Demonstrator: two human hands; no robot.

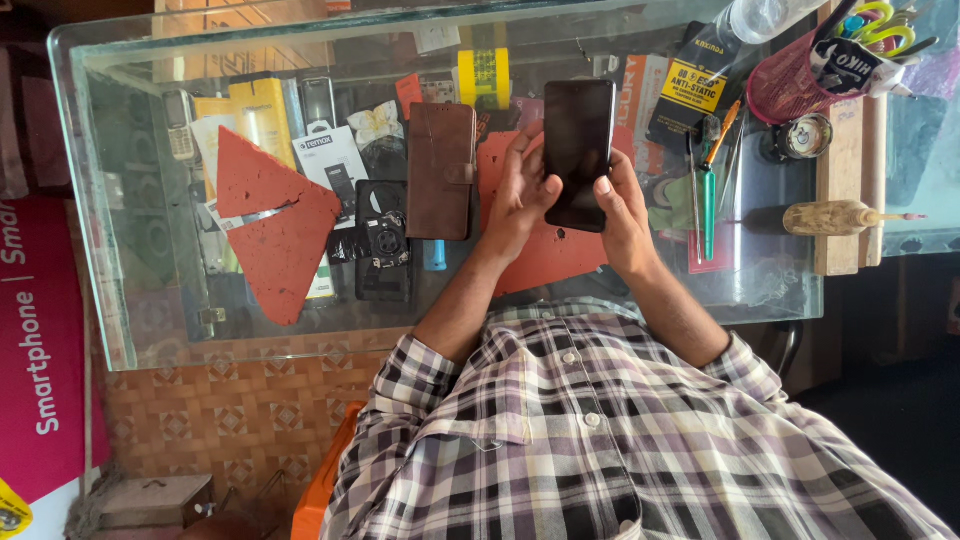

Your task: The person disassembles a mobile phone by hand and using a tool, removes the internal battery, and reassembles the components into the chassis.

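Nearest the camera is a checked shirt (pixel 600 440), both forearms reaching out over the glass bench (pixel 130 300). The left hand (pixel 515 195) and right hand (pixel 625 215) are each closed around a black smartphone (pixel 578 150), held just above the bench with its dark screen up; both thumbs rest on the lower edge of the glass. The phone looks whole and switched off, no part lifted or removed, so any work on it seems barely begun. Just left of the hands lies a brown wallet case (pixel 442 170), then a red triangular mat (pixel 275 225). To the right sit a green-handled screwdriver (pixel 709 205) and a wooden-handled tool (pixel 835 216). Farther off stand a yellow tape roll (pixel 484 75) and a pink tool cup (pixel 790 85).
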